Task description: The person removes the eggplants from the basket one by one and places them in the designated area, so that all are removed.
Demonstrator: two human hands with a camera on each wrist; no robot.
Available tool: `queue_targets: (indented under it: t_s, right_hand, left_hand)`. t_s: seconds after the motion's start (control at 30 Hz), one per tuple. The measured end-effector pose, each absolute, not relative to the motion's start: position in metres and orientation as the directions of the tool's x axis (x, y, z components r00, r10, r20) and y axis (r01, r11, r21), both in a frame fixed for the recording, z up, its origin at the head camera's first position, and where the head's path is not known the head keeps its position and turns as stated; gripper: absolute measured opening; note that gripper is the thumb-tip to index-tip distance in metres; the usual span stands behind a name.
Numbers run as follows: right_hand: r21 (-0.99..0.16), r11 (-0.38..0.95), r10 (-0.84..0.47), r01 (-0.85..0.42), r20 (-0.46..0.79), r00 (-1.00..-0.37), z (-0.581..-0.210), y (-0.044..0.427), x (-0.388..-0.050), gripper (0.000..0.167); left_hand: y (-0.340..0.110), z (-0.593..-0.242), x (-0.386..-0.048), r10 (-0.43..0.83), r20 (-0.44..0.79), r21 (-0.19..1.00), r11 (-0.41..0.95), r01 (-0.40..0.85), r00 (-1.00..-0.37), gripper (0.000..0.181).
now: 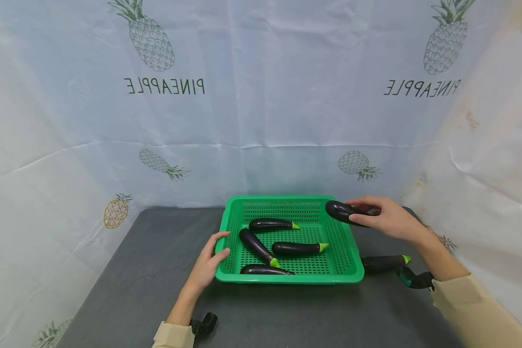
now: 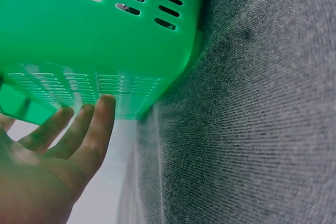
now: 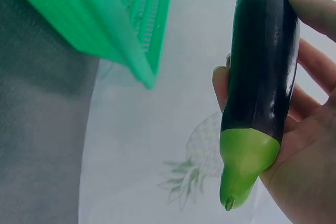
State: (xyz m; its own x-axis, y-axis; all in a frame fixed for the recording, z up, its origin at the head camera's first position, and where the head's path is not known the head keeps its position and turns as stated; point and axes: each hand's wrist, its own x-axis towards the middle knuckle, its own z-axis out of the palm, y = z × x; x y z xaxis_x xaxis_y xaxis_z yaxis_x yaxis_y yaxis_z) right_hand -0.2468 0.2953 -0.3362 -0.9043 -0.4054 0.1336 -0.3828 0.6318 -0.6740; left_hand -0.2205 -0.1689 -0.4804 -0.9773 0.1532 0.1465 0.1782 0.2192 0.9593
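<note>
My right hand grips a dark purple eggplant above the right rim of a green plastic basket. In the right wrist view, this eggplant's green stem end points down, with thumb and fingers on opposite sides. At the basket's left side, my left hand touches the rim. The left wrist view shows its fingers extended beside the outer wall. Inside the basket lie several eggplants, among them one near the middle, one at the back and one slanted at the left.
Another eggplant lies on the dark grey tabletop, right of the basket and partly hidden by it. A pale curtain printed with pineapples hangs behind and at both sides. Dark wrist devices sit on both arms.
</note>
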Motion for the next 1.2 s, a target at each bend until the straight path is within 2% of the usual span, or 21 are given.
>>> queue_targets:
  t_s: [0.47,0.93,1.2]
  right_hand:
    - [-0.675,0.64,-0.379,-0.366,0.138,-0.915,-0.352,0.328,-0.258,0.043]
    - [-0.583,0.726,-0.365,-0.364,0.121,-0.923,-0.373,0.354,-0.268,0.045]
    - [-0.643,0.703,-0.35,-0.303,0.057,-0.935,-0.39,0.365,-0.272,0.046]
  left_hand:
    - [-0.169,-0.481,-0.22,0.147,0.159,0.954,0.233,0.19,-0.976,0.044]
    - [-0.168,-0.48,-0.22,0.144,0.163,0.954,0.23,0.193,-0.976,0.044]
    - [-0.168,-0.481,-0.219,0.137,0.183,0.941,0.264,0.214,-0.974,0.044]
